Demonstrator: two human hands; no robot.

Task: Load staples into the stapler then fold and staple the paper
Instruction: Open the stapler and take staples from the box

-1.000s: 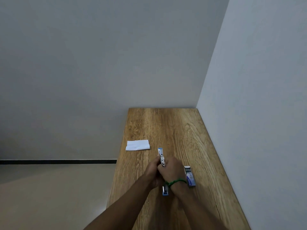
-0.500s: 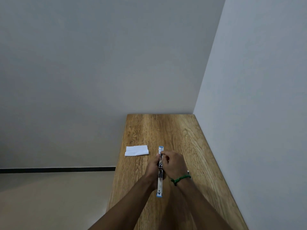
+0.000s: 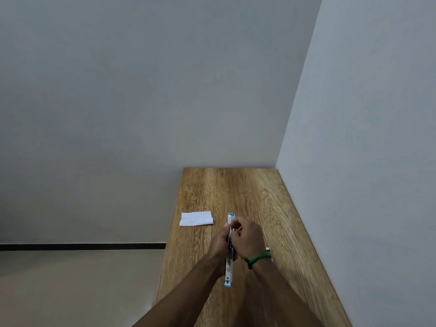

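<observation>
- Both hands meet over the middle of the wooden table (image 3: 264, 199), wrapped around an opened-out stapler (image 3: 229, 267).
- Left hand (image 3: 218, 246) grips the stapler's middle from the left side, fingers hidden behind the metal.
- Right hand (image 3: 247, 237) is curled against the stapler's right side, its fingertips (image 3: 232, 228) pinched at the upper metal part; whether they hold staples cannot be told.
- Stapler lies stretched lengthwise between the two hands, one blue-tipped end poking out beyond the fingers, the other reaching back past the wrists.
- Folded white paper (image 3: 196, 219) lies flat to the left of the hands and a little beyond them, apart from both.
- Green band (image 3: 258, 258) circles the right wrist.
</observation>
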